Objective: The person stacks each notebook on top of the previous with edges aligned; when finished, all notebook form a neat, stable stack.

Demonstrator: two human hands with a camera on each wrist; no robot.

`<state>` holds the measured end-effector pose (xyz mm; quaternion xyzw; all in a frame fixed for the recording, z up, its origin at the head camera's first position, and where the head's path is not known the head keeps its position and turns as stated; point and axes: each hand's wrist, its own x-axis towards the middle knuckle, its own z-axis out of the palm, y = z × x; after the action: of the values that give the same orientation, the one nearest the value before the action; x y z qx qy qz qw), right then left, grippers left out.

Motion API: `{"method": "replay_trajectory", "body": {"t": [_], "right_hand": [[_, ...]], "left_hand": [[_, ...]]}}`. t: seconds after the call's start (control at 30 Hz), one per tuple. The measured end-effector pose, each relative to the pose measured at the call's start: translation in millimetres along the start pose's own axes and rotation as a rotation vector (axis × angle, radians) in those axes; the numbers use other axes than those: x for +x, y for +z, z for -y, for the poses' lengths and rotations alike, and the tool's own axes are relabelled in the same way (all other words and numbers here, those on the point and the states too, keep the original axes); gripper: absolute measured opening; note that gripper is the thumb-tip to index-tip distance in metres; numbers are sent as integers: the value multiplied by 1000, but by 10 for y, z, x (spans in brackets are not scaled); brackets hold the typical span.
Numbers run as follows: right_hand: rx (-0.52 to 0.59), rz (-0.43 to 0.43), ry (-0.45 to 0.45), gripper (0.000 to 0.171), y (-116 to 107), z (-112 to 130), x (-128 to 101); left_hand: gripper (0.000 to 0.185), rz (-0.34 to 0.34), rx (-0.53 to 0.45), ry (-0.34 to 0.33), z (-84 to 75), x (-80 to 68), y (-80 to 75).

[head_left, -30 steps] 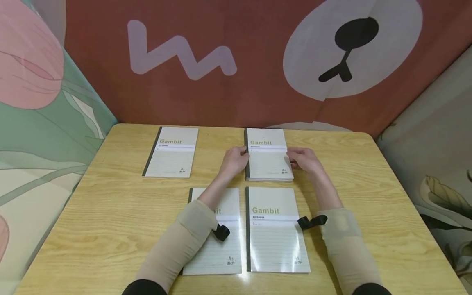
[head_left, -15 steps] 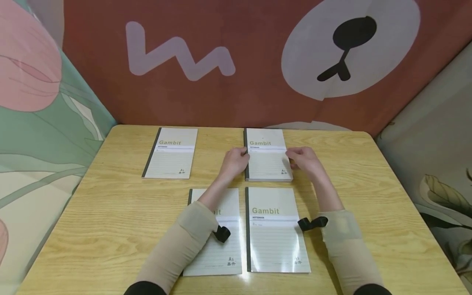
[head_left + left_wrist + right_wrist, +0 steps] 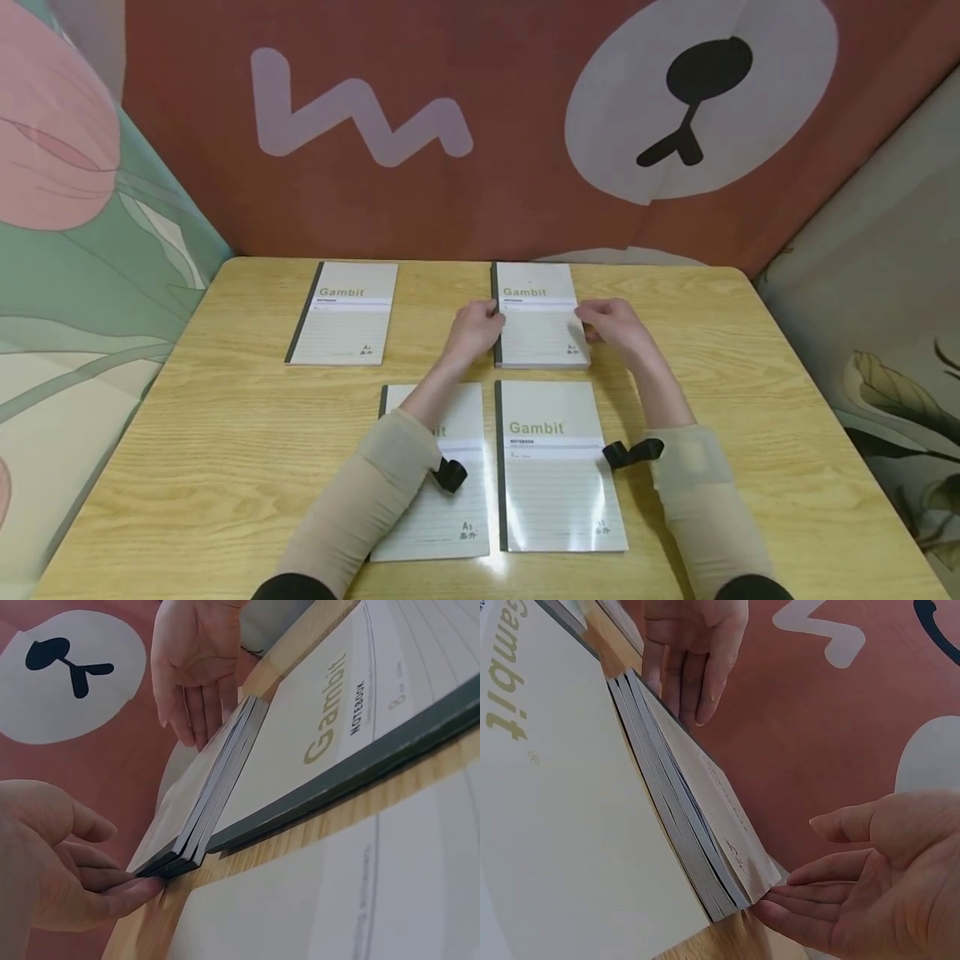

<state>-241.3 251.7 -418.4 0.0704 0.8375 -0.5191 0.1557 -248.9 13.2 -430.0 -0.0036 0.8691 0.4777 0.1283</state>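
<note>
A stack of three "Gambit" notebooks [image 3: 538, 325] lies at the back right of the wooden table [image 3: 750, 400]. My left hand [image 3: 480, 323] touches its dark spine side with straight fingers [image 3: 131, 889]. My right hand [image 3: 603, 323] presses the opposite page edge, fingers [image 3: 795, 904] straight and together. In both wrist views the stack [image 3: 217, 787] [image 3: 690, 825] sits squeezed between the two flat hands. Neither hand curls round anything.
A single notebook [image 3: 343, 312] lies at the back left. Two more lie side by side near me, one [image 3: 442, 500] under my left forearm and one [image 3: 558, 467] between my arms. Painted panels wall in the table on the back and sides.
Both hands stay flat against the stack's sides. The stack's edges look slightly more even, and the head view has drifted a little.
</note>
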Motion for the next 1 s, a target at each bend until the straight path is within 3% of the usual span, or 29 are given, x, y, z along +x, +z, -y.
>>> {"method": "replay_trajectory", "body": {"t": [0.27,0.47,0.63,0.7,0.83,0.93,1.0], "right_hand": [[-10,-1,-85,63,-59,74,-12],[75,-68,-193,60,81,347,56],[333,-77,-251,56,488,551,227],[453,-36,-239,55,711,647,284],[582,73,-189,55,1192,829,337],[638,166,-148,59,1503,915,367],[698,199,-109,61,1659,942,380]], "left_hand": [[47,14,-71,23,43,-11,-183],[53,-25,-148,91,184,7,-608],[52,-88,-177,138,454,2,-1178],[53,-127,-191,130,600,-34,-1453],[56,-195,-261,72,849,-164,-1918],[60,-223,-268,20,982,-251,-2118],[62,-205,-257,-16,1048,-278,-2183]]}}
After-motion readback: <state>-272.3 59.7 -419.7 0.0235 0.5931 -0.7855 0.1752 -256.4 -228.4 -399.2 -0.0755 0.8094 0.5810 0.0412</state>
